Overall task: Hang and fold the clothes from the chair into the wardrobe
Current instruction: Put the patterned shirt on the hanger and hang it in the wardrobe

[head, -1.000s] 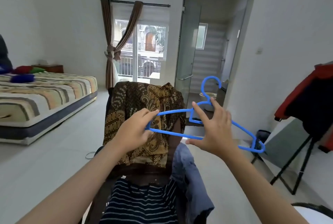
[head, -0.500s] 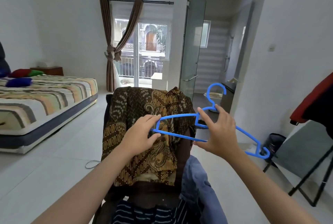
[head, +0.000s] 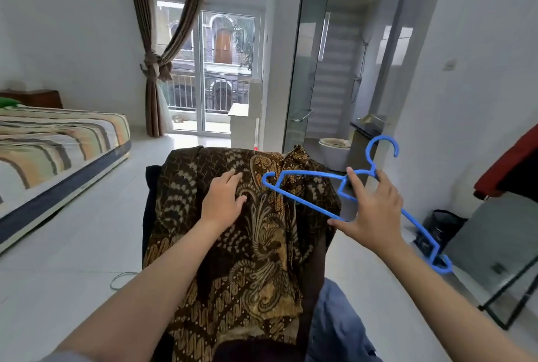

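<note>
A brown batik shirt [head: 262, 260] hangs over the back of the chair [head: 151, 184] in the middle of the view. My left hand [head: 222, 201] lies on the shirt's upper part, fingers spread, off the hanger. My right hand [head: 371, 210] holds a blue plastic hanger [head: 302, 201] by its middle, just right of the shirt collar, hook pointing up. A blue denim garment [head: 337, 326] lies on the chair at the lower right. The wardrobe is not in view.
A bed with a striped sheet [head: 52, 143] stands at the left. A glass door [head: 308, 65] opens to a bathroom behind the chair. A red and black garment [head: 512, 166] hangs on a folding stand [head: 512, 289] at the right, with a black bin [head: 442, 225] beside it.
My left hand has let go of the hanger and dropped onto the batik shirt. My right hand keeps the hanger. The view has moved closer to the chair.
</note>
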`<state>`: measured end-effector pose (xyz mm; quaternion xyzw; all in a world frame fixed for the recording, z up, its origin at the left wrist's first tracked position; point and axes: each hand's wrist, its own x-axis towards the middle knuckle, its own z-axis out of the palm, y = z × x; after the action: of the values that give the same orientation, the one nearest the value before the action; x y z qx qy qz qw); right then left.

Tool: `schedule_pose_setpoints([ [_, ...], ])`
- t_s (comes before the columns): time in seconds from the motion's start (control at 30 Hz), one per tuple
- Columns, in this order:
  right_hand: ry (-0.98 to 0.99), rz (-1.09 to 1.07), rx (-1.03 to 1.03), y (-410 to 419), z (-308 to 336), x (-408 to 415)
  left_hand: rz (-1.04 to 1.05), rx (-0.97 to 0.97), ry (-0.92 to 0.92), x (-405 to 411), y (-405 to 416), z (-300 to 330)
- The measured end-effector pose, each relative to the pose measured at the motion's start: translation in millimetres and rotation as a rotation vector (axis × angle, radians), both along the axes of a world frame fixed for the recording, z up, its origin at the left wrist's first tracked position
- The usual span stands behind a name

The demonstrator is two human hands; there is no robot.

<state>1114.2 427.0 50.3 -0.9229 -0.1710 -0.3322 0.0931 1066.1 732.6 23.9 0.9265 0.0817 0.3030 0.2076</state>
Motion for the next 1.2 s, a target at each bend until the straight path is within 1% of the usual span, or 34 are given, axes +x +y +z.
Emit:
schedule_pose_setpoints([
  [0.13,0.01,-0.003,-0.008,9,-13,23,0.03,0.058,0.044,37,18,-10],
  [0.17,0.007,-0.001,-0.016,10,-16,26,0.049,0.049,0.036,43,21,-13],
  [0.23,0.001,-0.003,-0.028,12,-21,32,0.077,0.017,-0.039,51,26,-18],
  [0.37,0.022,-0.012,-0.026,16,-27,38,0.061,-0.029,-0.149,62,36,-16],
  [0.47,0.036,-0.019,-0.004,20,-27,38,0.025,-0.098,-0.152,59,41,-12],
  [0.57,0.046,-0.03,0.013,25,-26,37,-0.014,-0.128,-0.13,45,40,-15],
  [0.77,0.097,-0.054,0.015,37,-26,37,-0.031,-0.065,-0.034,10,41,-31],
  [1.03,0.135,-0.071,0.043,53,-30,40,-0.044,0.042,0.238,-23,44,-58],
  [1.17,0.148,-0.053,0.085,54,-31,47,-0.038,0.082,0.42,-28,43,-53],
  [1.2,0.147,-0.057,0.098,54,-30,50,-0.038,0.106,0.438,-26,41,-49],
])
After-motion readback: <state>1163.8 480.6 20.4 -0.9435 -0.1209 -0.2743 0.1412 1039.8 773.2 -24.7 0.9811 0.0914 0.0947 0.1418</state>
